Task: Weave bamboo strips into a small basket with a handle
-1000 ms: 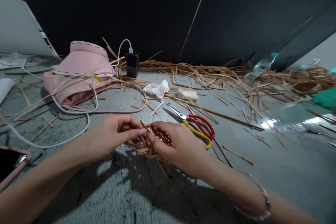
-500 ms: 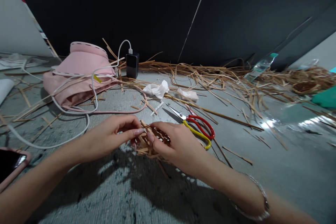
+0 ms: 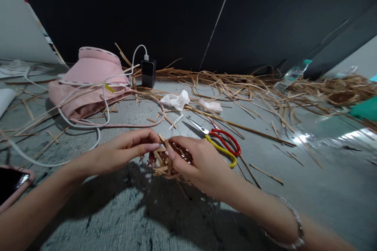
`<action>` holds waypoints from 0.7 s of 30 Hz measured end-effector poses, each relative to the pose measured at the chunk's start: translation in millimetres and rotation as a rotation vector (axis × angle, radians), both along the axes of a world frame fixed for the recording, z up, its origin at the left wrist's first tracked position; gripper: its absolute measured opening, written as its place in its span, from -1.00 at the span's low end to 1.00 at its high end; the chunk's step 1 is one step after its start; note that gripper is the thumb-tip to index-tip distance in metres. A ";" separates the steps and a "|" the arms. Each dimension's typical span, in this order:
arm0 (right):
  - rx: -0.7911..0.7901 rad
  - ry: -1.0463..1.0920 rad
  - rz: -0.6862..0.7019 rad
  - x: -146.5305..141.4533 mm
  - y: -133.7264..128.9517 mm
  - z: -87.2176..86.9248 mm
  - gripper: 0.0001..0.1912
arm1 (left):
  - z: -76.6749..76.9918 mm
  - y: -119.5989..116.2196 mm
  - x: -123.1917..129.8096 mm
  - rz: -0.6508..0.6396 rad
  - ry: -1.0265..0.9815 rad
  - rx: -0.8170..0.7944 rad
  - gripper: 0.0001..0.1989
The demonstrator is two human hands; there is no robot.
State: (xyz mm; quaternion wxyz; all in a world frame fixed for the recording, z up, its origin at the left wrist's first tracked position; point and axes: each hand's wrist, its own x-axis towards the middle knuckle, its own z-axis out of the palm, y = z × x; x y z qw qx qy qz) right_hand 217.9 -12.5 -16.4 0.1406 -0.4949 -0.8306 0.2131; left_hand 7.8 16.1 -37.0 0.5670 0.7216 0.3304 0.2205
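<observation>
A small piece of woven reed strips (image 3: 174,160) sits at the middle of the view, with loose strip ends sticking out around it. My right hand (image 3: 197,160) lies over its right side, fingers curled onto the weave and holding it. My left hand (image 3: 126,153) comes in from the left, its fingertips pinching the strips at the piece's upper left edge. A bangle circles my right wrist. The underside of the weave is hidden.
Scissors with red and yellow handles (image 3: 220,145) lie just right of my right hand. Loose dried strips cover the concrete floor (image 3: 97,211). Further back are a pink cloth bag (image 3: 88,90), a white cable (image 3: 79,123), a black charger (image 3: 148,73), and a phone (image 3: 10,182) at lower left.
My left hand has shifted slightly, its fingers now straighter along the top of the weave. The woven piece has tilted a little between my hands.
</observation>
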 end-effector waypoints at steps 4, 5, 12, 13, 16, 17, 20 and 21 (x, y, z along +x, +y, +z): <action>0.003 0.015 0.009 0.4 0.1 0.3 -0.69 | -3.3 0.0 -1.9 -0.012 -0.024 0.001 -0.83; 0.005 0.017 0.013 0.5 0.1 0.2 -0.69 | -3.6 0.1 -2.1 -0.013 -0.026 -0.009 -0.83; 0.001 0.018 0.017 1.2 -0.4 1.4 -0.71 | -3.9 1.6 -0.8 -0.053 -0.019 -0.014 -0.81; 0.001 0.015 0.015 1.4 -0.3 1.4 -0.71 | -4.1 1.4 -0.1 -0.062 -0.038 -0.025 -0.81; 0.011 0.020 0.008 2.7 -0.2 1.0 -0.70 | -3.4 -0.1 2.7 -0.056 -0.091 -0.054 -0.81; 0.013 0.023 0.007 3.3 -0.3 0.9 -0.69 | -2.8 -0.8 3.5 -0.046 -0.095 -0.057 -0.82; 0.008 0.033 0.011 4.9 -1.2 1.2 -0.70 | 0.1 -2.6 4.8 -0.006 -0.071 -0.053 -0.83; 0.005 0.036 0.016 5.1 -1.5 1.3 -0.71 | 1.1 -3.1 5.1 0.006 -0.064 -0.055 -0.84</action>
